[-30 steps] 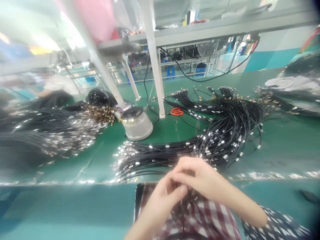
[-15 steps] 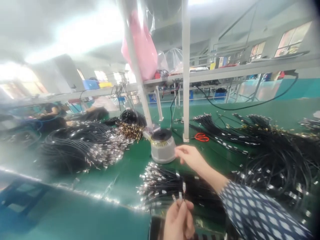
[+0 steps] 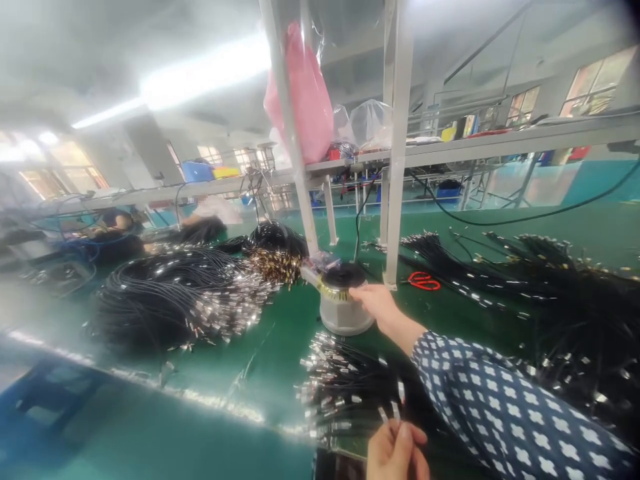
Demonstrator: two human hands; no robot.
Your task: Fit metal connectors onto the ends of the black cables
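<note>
Near the bottom edge, my left hand [image 3: 397, 450] is closed around a few black cables, whose silver plug ends [image 3: 396, 410] stick up past the fingers. My right hand [image 3: 383, 308] reaches to a round whitish machine [image 3: 345, 319] with a black disc top [image 3: 344, 273] and a yellowish slotted band. Its thumb and forefinger come together at that band; anything between them is too small to make out. Between the machine and my left hand lies a bundle of black cables [image 3: 335, 383], silver connectors pointing left.
Coiled black cables [image 3: 155, 287] lie left on the green mat, more cables [image 3: 575, 300] right. White shelf posts [image 3: 399, 167] rise behind the machine. Orange-handled scissors [image 3: 424, 281] lie beside them. A pink bag [image 3: 303, 100] hangs above. A blue stool [image 3: 50, 407] stands lower left.
My right hand has moved from the machine's right side up and inward to its slotted band. My left hand keeps hold of the cables. The view has swung slightly left.
</note>
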